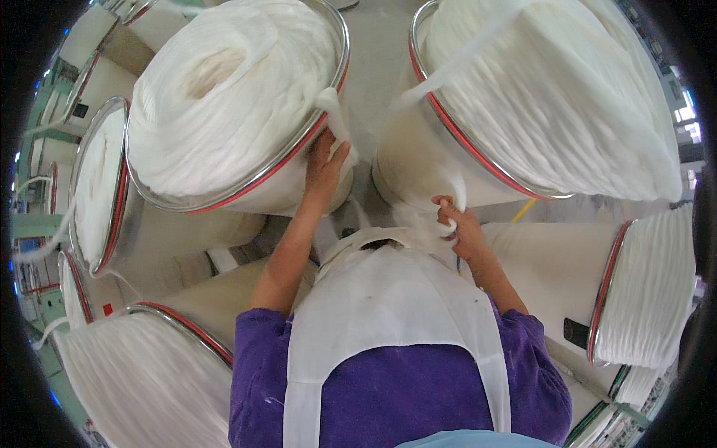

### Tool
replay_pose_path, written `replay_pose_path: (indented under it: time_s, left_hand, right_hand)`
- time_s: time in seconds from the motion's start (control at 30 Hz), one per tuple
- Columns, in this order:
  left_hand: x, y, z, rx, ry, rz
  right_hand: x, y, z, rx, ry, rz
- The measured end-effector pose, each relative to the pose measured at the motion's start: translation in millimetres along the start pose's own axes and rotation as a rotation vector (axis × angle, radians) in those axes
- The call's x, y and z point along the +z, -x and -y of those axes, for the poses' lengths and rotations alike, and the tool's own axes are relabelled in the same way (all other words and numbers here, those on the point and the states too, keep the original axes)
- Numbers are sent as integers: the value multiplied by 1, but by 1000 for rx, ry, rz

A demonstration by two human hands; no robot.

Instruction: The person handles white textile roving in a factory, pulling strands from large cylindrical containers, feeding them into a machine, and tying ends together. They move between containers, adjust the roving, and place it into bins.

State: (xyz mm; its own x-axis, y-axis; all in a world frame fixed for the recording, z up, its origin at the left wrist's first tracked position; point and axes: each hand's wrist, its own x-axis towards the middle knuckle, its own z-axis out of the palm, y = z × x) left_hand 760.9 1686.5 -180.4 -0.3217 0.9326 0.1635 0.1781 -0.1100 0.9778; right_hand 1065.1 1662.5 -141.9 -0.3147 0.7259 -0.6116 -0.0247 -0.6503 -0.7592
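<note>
Two tall cream cans with metal rims and red bands hold coiled white sliver, one ahead on the left and one ahead on the right. My left hand is against the outer wall of the left can, just below its rim, thumb and fingers apart. Beside those fingers a loose sliver tail hangs over the rim; whether they touch it is hard to see. Low in front of the right can, my right hand is closed around a strand of sliver, which loops up above the fingers.
More sliver cans crowd around me: one at far left, one at lower left and one lying toward the right in view. A sliver strand crosses the right can's rim. Grey floor shows between the front cans.
</note>
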Motion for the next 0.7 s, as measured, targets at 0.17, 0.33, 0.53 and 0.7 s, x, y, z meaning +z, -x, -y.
replay_pose_path:
  time_s: [0.17,0.33,0.53,0.7]
  left_hand:
    - [19,0,-4,-479,416,189]
    - [28,32,-23,-599,824,197]
    - [45,30,-70,-602,841,310]
    - [36,25,-77,-557,649,295]
  right_hand:
    - [2,17,-22,-27,185,39]
    - [2,17,-25,19,669,19]
    - [39,-36,20,-311,40,257]
    - [54,-45,20,17,579,723]
